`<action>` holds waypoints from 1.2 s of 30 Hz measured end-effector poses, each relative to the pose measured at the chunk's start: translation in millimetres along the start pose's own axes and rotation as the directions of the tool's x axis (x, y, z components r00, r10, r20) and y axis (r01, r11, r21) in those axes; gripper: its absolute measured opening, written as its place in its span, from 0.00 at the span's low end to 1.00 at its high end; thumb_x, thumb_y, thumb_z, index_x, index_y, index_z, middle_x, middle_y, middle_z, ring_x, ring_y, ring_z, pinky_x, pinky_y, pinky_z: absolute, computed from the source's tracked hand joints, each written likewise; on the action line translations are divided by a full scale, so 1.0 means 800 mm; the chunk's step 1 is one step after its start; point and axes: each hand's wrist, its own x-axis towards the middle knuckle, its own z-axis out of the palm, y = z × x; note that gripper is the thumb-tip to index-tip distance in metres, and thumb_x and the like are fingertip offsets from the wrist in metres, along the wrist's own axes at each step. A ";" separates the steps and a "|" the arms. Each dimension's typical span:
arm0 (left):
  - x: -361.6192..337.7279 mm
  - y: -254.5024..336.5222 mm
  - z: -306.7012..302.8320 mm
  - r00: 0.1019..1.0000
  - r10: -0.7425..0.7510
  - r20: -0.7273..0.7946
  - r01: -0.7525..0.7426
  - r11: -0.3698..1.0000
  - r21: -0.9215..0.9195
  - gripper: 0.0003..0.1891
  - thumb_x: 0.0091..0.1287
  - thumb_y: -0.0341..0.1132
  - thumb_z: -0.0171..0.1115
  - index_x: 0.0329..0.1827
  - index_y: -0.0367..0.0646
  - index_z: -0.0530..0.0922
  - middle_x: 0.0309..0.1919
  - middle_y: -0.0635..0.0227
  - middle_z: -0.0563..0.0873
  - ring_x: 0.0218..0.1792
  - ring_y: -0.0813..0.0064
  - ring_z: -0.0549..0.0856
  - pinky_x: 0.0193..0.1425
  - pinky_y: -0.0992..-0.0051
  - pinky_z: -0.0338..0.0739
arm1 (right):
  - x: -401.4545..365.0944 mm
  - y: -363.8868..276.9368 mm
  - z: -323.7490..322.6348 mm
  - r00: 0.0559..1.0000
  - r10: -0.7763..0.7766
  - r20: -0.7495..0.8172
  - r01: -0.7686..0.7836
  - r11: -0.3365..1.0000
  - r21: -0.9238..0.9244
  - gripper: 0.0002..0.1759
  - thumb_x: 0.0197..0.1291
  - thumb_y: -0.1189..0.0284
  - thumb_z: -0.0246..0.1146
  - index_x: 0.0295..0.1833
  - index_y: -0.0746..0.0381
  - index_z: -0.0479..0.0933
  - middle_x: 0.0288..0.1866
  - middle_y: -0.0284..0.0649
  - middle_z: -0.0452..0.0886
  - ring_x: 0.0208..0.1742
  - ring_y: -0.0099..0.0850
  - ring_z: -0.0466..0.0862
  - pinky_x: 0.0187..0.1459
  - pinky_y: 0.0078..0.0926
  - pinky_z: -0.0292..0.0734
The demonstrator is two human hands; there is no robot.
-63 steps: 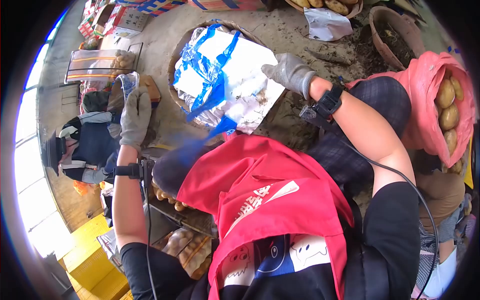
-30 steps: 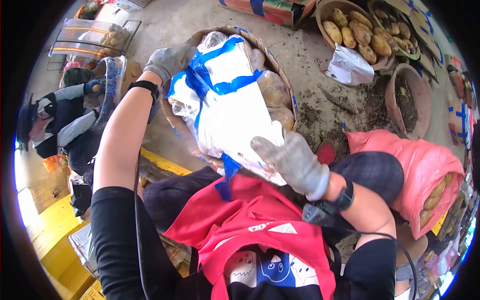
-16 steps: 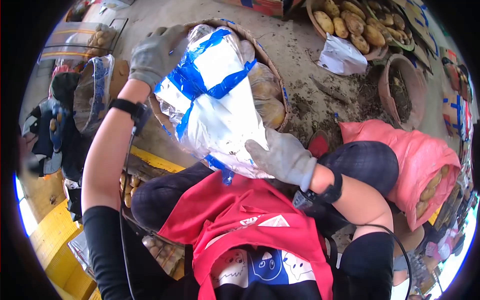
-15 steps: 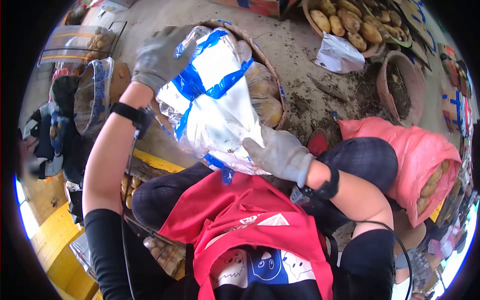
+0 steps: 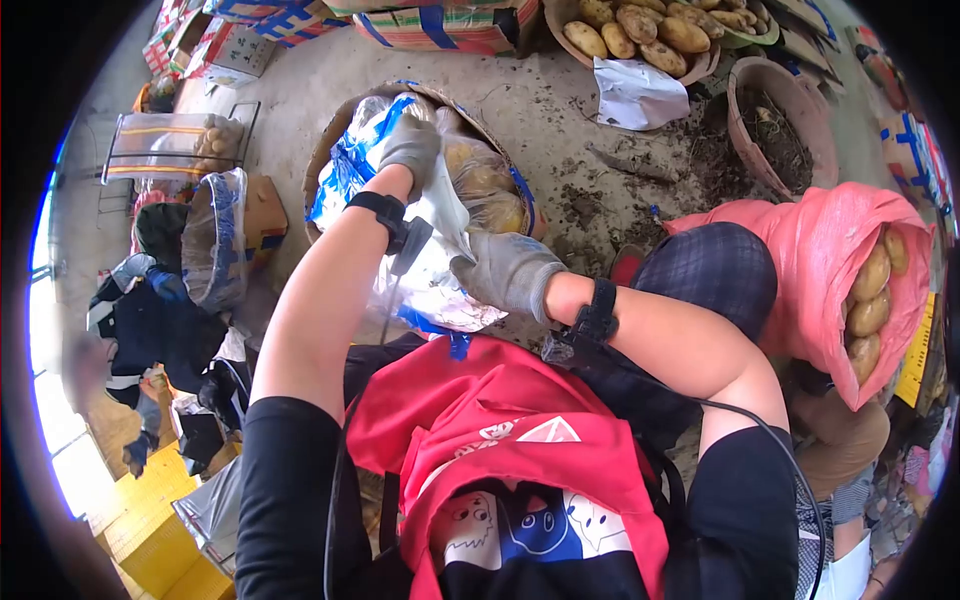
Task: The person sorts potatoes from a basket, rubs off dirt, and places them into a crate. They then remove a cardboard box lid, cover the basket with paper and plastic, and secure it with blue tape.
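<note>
A crumpled white plastic sheet with blue tape (image 5: 425, 302) lies over the left side of a round basket (image 5: 318, 165) and hangs towards my lap. My left hand (image 5: 412, 152), in a grey glove, is closed on the sheet's upper part inside the basket; its fingertips are partly hidden. Lower down, my right hand (image 5: 510, 272), also gloved, grips the sheet's right edge between thumb and fingers. Beside the sheet, clear-bagged potatoes (image 5: 485, 180) fill the basket's right side.
A pink sack (image 5: 800, 235) of potatoes leans by my right knee. Behind are a basin of loose potatoes (image 5: 640, 30), a white paper (image 5: 640, 95) and a pinkish tub (image 5: 745, 130) holding dirt. Taped cartons (image 5: 440, 30) stand at the back. Another person (image 5: 160, 335) is at left.
My left hand has moved right and inward over the basket, pushing the sheet's upper part down. The sheet has crumpled and uncovered more of the basket. My right hand has shifted slightly left.
</note>
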 end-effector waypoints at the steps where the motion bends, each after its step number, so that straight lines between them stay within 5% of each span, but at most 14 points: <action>1: 0.010 -0.005 0.025 0.959 -0.257 -0.116 0.171 0.858 -0.484 0.23 0.72 0.46 0.55 0.59 0.36 0.80 0.56 0.47 0.86 0.59 0.51 0.84 0.65 0.61 0.74 | 0.001 0.002 0.000 1.000 -0.005 0.015 0.005 1.000 0.024 0.22 0.66 0.58 0.59 0.50 0.67 0.83 0.45 0.60 0.86 0.48 0.58 0.87 0.50 0.50 0.80; 5: 0.014 0.000 0.033 0.785 -0.598 0.162 0.281 0.110 -0.953 0.23 0.75 0.45 0.52 0.60 0.34 0.79 0.59 0.45 0.84 0.60 0.49 0.83 0.66 0.62 0.74 | 0.003 0.011 0.013 1.000 0.009 -0.024 -0.008 1.000 0.027 0.24 0.70 0.55 0.56 0.56 0.63 0.80 0.42 0.61 0.86 0.48 0.59 0.86 0.49 0.52 0.79; 7: 0.012 -0.037 0.060 0.870 -0.492 -0.033 0.078 0.204 -0.976 0.21 0.76 0.43 0.51 0.64 0.39 0.78 0.58 0.51 0.85 0.60 0.54 0.83 0.64 0.62 0.76 | 0.005 0.018 0.011 0.999 0.047 -0.012 -0.045 0.995 0.088 0.25 0.68 0.55 0.58 0.52 0.67 0.83 0.44 0.61 0.86 0.48 0.59 0.86 0.50 0.50 0.79; 11: -0.046 -0.083 0.011 0.913 -0.334 0.236 -0.039 -0.645 -0.763 0.15 0.77 0.41 0.58 0.62 0.48 0.81 0.44 0.67 0.87 0.44 0.70 0.85 0.52 0.65 0.82 | 0.011 0.003 -0.020 0.995 0.068 0.072 -0.075 0.993 0.096 0.25 0.70 0.53 0.57 0.52 0.65 0.82 0.43 0.61 0.86 0.47 0.58 0.87 0.48 0.51 0.79; 14: -0.111 -0.089 -0.037 0.871 -0.394 0.294 -0.059 -0.678 -0.733 0.11 0.78 0.38 0.56 0.56 0.45 0.81 0.37 0.72 0.86 0.31 0.77 0.83 0.35 0.76 0.81 | 0.029 0.018 -0.009 0.997 -0.047 0.054 0.048 0.999 -0.023 0.24 0.70 0.54 0.57 0.52 0.65 0.82 0.43 0.61 0.86 0.46 0.58 0.86 0.47 0.51 0.79; 16: -0.141 -0.224 0.091 0.873 0.102 -0.477 0.028 -0.987 -0.160 0.10 0.78 0.34 0.54 0.54 0.42 0.80 0.33 0.75 0.83 0.28 0.84 0.81 0.30 0.84 0.77 | 0.020 0.034 -0.005 0.998 -0.023 0.065 0.022 1.000 0.012 0.23 0.71 0.53 0.57 0.53 0.63 0.81 0.40 0.60 0.86 0.44 0.59 0.86 0.46 0.51 0.79; 19: -0.203 -0.353 0.118 0.920 -0.360 -0.157 -0.393 -0.828 -0.400 0.11 0.81 0.35 0.51 0.57 0.45 0.81 0.22 0.83 0.62 0.19 0.91 0.66 0.21 0.89 0.63 | 0.013 0.042 0.015 0.997 -0.078 -0.016 0.080 0.968 0.236 0.24 0.71 0.52 0.56 0.52 0.63 0.82 0.39 0.61 0.85 0.43 0.59 0.85 0.45 0.51 0.79; 21: -0.226 -0.328 0.084 0.724 -0.633 0.273 -0.304 -0.649 -0.698 0.13 0.79 0.32 0.52 0.59 0.44 0.80 0.24 0.82 0.69 0.19 0.87 0.67 0.23 0.85 0.67 | 0.016 0.029 0.015 0.998 -0.059 0.035 0.045 0.952 0.303 0.26 0.71 0.51 0.55 0.50 0.64 0.83 0.39 0.61 0.85 0.43 0.60 0.85 0.45 0.50 0.79; 23: -0.222 -0.279 0.114 0.927 -0.358 -0.115 -0.326 -0.611 -0.721 0.16 0.75 0.33 0.52 0.61 0.39 0.81 0.46 0.69 0.86 0.44 0.80 0.83 0.48 0.79 0.79 | 0.023 0.030 0.023 0.998 -0.043 0.054 0.026 0.962 0.273 0.26 0.71 0.51 0.55 0.49 0.64 0.83 0.39 0.61 0.85 0.44 0.60 0.86 0.45 0.50 0.79; 24: -0.207 -0.244 0.119 0.930 -0.333 -0.158 -0.220 -0.158 -0.963 0.21 0.74 0.37 0.55 0.67 0.38 0.77 0.55 0.64 0.84 0.53 0.74 0.81 0.58 0.74 0.77 | 0.024 0.025 0.022 0.997 0.008 0.074 -0.024 0.976 0.216 0.27 0.71 0.51 0.54 0.48 0.64 0.83 0.39 0.61 0.85 0.44 0.59 0.86 0.45 0.50 0.79; 26: -0.172 -0.141 0.098 0.933 -0.318 -0.171 -0.258 -0.258 -0.931 0.39 0.69 0.49 0.64 0.78 0.34 0.66 0.71 0.54 0.76 0.70 0.61 0.76 0.74 0.63 0.69 | 0.017 -0.002 0.009 0.990 0.121 0.067 -0.124 0.991 0.041 0.25 0.70 0.52 0.55 0.48 0.64 0.83 0.39 0.61 0.85 0.44 0.59 0.86 0.45 0.49 0.80; 30: -0.133 -0.009 -0.031 0.884 -0.453 -0.113 0.047 0.327 -0.944 0.29 0.71 0.53 0.65 0.66 0.40 0.80 0.60 0.53 0.86 0.64 0.63 0.82 0.70 0.66 0.73 | 0.005 0.013 0.037 0.997 -0.044 -0.069 0.051 0.994 0.099 0.21 0.71 0.56 0.58 0.47 0.65 0.83 0.36 0.59 0.85 0.42 0.55 0.87 0.45 0.46 0.80; 34: -0.049 0.016 0.025 0.515 -0.855 0.068 -0.189 -0.190 -0.963 0.25 0.76 0.48 0.57 0.64 0.37 0.79 0.56 0.53 0.88 0.57 0.59 0.86 0.64 0.64 0.76 | 0.013 0.017 0.036 0.996 0.067 -0.054 -0.053 0.974 0.220 0.20 0.73 0.60 0.57 0.51 0.67 0.81 0.34 0.58 0.84 0.37 0.49 0.87 0.41 0.44 0.81; 36: -0.080 -0.013 -0.018 0.651 -0.720 0.239 -0.203 -0.469 -0.860 0.25 0.77 0.47 0.56 0.66 0.34 0.77 0.57 0.52 0.87 0.55 0.60 0.85 0.63 0.64 0.77 | 0.016 0.012 0.031 0.997 -0.022 -0.070 0.036 0.979 0.202 0.22 0.74 0.58 0.57 0.55 0.68 0.79 0.30 0.54 0.84 0.26 0.42 0.86 0.30 0.40 0.81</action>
